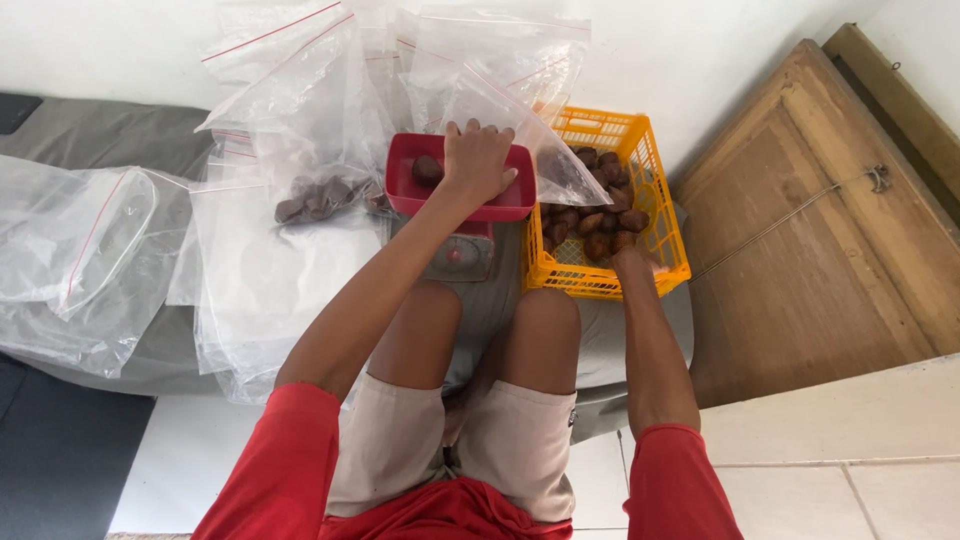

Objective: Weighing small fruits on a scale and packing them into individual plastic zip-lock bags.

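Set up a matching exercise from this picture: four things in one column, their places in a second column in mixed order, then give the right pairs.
Things:
1. left hand
2. right hand
3. yellow crate
4. kitchen scale

Places:
A. beneath the red tray
B. at the near edge of the crate, among the brown fruits
C. right of the red tray, holding brown fruits
D. resting over the red tray

Pairs: 1-D, 2-B, 3-C, 4-A

The red tray holds one brown fruit, and a clear zip bag to its left holds a few more.
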